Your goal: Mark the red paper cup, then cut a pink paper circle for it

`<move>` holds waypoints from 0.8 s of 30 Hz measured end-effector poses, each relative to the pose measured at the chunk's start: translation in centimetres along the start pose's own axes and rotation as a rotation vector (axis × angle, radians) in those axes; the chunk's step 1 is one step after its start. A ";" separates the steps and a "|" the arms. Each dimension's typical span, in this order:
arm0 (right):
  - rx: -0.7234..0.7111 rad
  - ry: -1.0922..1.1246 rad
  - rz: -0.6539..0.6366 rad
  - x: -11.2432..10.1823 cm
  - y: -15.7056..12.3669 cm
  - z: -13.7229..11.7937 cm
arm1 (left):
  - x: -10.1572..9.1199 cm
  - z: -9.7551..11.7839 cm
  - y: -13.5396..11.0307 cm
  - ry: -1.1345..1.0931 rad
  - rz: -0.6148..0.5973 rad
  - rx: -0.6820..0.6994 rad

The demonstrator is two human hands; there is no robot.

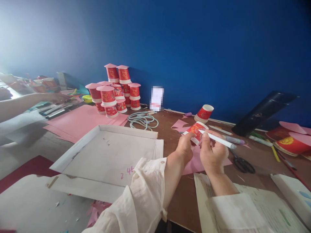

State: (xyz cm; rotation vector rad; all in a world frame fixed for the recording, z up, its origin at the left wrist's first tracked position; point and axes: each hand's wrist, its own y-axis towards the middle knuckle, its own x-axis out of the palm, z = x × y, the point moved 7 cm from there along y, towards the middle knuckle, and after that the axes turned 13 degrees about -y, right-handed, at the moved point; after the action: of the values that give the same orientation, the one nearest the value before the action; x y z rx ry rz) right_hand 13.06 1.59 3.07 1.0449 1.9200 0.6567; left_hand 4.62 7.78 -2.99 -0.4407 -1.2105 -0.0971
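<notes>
My left hand (185, 147) grips a red paper cup (195, 130) lying on its side above a pink paper sheet (194, 163). My right hand (212, 152) is closed round a white pen (218, 139), whose tip rests against the cup. Both forearms wear cream sleeves. Black scissors (241, 163) lie just right of my right hand.
A stack of red cups with pink lids (114, 92) stands by the blue wall. A white shallow tray (107, 155), a coiled cable (142, 120), another tipped red cup (204, 113), markers (233, 139), pink sheets (80, 121) and another person's arm (29, 102) at left.
</notes>
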 end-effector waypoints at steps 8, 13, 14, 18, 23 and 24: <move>-0.028 -0.020 0.017 0.0 0.2 0.0 | -0.1 0.2 0.0 0.036 0.006 0.031; -0.022 -0.006 -0.001 0.1 0.2 0.0 | 0.0 0.1 0.1 0.042 -0.010 0.034; -0.022 -0.006 0.003 0.1 0.2 0.0 | 0.0 0.1 0.1 0.042 -0.017 0.034; -0.018 0.001 0.006 0.2 0.2 0.2 | 0.1 0.1 0.1 0.039 -0.044 0.031; -0.015 0.016 -0.003 0.3 0.0 0.2 | 0.1 0.1 0.1 0.034 -0.023 0.029; -0.013 0.013 0.004 0.2 0.0 0.2 | 0.1 0.0 0.1 0.029 -0.023 0.024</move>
State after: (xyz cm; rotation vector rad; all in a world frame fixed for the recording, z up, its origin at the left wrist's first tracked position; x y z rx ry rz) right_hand 13.21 1.78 2.90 1.0392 1.9235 0.6787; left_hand 4.63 7.86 -2.92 -0.4031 -1.1873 -0.1081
